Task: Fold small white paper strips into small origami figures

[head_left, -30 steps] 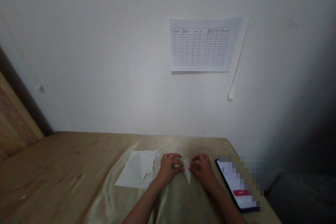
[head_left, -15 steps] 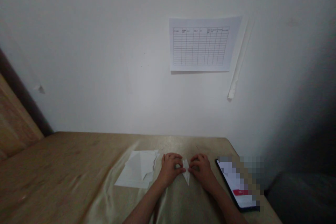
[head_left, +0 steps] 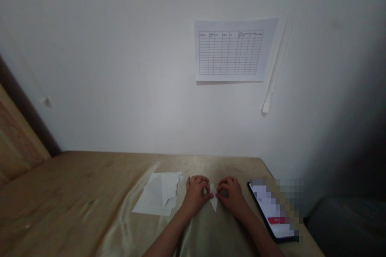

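Pinching the folded paper by its left and right sides, between loose sheets and phone, my left hand and right hand should, I judge, press evenly to keep its creases straight.

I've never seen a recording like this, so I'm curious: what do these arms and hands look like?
They're a person's: the left hand and right hand wear no gloves. The left forearm and right forearm show no sleeve, watch or bracelet.
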Tool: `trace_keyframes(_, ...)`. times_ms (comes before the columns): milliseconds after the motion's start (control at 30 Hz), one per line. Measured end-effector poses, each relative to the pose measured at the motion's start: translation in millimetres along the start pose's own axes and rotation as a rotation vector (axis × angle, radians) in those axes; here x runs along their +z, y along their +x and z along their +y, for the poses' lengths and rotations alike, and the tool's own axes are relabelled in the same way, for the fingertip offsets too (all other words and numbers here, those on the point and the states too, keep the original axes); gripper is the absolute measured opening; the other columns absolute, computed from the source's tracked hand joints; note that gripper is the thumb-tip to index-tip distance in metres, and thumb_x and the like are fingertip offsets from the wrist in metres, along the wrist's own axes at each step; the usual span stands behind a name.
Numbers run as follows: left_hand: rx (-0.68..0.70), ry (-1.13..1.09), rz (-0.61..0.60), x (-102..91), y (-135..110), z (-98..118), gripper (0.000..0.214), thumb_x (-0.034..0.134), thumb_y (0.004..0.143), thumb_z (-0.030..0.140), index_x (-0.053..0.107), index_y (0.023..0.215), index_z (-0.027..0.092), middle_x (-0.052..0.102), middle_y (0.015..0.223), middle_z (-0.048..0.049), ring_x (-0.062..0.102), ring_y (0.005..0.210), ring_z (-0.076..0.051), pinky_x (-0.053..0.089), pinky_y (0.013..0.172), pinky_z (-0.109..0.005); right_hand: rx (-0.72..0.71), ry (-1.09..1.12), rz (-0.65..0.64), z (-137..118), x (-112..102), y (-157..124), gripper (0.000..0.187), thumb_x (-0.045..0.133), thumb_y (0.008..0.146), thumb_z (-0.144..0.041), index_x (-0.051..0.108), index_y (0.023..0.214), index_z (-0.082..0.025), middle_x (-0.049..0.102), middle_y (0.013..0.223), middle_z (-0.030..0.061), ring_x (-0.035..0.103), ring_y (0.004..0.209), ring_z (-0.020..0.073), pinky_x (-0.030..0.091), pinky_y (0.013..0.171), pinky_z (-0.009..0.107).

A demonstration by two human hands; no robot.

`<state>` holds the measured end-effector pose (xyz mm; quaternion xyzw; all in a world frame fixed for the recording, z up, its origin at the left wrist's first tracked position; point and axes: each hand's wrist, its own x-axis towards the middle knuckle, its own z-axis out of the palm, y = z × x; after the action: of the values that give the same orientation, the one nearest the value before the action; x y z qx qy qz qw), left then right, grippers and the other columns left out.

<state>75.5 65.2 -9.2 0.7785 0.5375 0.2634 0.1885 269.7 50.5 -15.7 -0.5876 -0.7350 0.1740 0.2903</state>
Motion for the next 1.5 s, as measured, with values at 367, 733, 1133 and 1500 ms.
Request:
trace_keyframes(367, 0.051, 0.075, -0.135, -9.6, -6.8, 4.0, 0.034, 0.082, 0.073, 0.032, 0.062, 0.100, 0.026, 0.060, 0.135, -0.0056, 0.046, 0.135, -0.031, 0.011, 0.120, -0.067, 0.007, -0.007, -0.005, 1.2, 1.1, 0.4, 0.007, 0.072, 0.079, -0.023, 0.076, 0.083, -0.027, 0.068, 0.111, 0.0047, 0.051, 0.118, 0.0257, 0.035, 0.108, 0.039)
trace_keyframes(733, 0.047, 0.054, -0.156, -10.2, -9.6, 6.6, 0.065, 0.093, 0.050, 0.049, 0.061, 0.102, 0.026, 0.057, 0.139, -0.0097, 0.044, 0.138, -0.037, 0.007, 0.120, -0.069, 0.010, -0.021, -0.007, 4.4, 3.9, 2.5, 0.007, 0.072, 0.078, -0.023, 0.076, 0.082, -0.027, 0.068, 0.110, 0.0049, 0.051, 0.118, 0.0262, 0.036, 0.107, 0.040)
trace_keyframes(1133, 0.010, -0.025, -0.069, -6.5, -3.3, -1.6, 0.008, 0.073, 0.080, 0.018, 0.070, 0.083, 0.025, 0.063, 0.135, -0.0051, 0.051, 0.132, -0.028, 0.013, 0.120, -0.064, -0.023, -0.012, 0.018, 3.3, 1.4, 0.2, 0.009, 0.069, 0.082, -0.024, 0.075, 0.089, -0.027, 0.067, 0.112, 0.0050, 0.051, 0.119, 0.0255, 0.036, 0.106, 0.039)
trace_keyframes(1500, -0.001, 0.064, 0.094, -2.7, -1.4, 1.7, 0.009, 0.073, 0.080, 0.016, 0.069, 0.087, 0.020, 0.065, 0.127, -0.0091, 0.054, 0.125, -0.029, 0.024, 0.118, -0.061, -0.026, -0.036, 0.032, -2.3, 2.8, -2.7, 0.010, 0.078, 0.076, -0.029, 0.074, 0.085, -0.027, 0.064, 0.112, 0.0047, 0.049, 0.120, 0.0262, 0.033, 0.109, 0.039)
